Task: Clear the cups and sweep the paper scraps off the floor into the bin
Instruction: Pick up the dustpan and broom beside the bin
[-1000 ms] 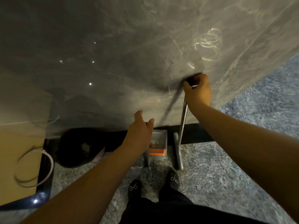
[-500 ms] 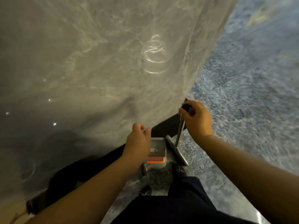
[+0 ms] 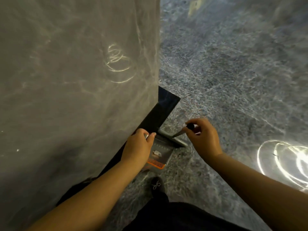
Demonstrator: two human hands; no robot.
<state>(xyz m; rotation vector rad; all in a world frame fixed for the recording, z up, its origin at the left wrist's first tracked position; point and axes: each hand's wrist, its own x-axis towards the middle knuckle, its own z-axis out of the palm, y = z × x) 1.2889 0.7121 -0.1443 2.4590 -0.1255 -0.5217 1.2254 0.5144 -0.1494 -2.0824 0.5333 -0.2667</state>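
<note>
I look straight down at my feet. My left hand grips the top of a metal handle that runs down to a grey dustpan with an orange comb edge, which stands on the floor beside the wall. My right hand grips the black tip of a broom's metal pole. The broom's grey head lies on the floor just beyond the dustpan. A small pale piece lies inside the dustpan. No cups or bin are in view.
A polished grey stone wall fills the left, with a black skirting that ends at a corner. Speckled grey floor spreads to the right, with bright light reflections at the lower right. My dark shoe stands below the dustpan.
The view has swung right, bringing the wall's corner and more floor into sight. Both hands kept their grips; the broom head and dustpan now sit near the skirting's corner.
</note>
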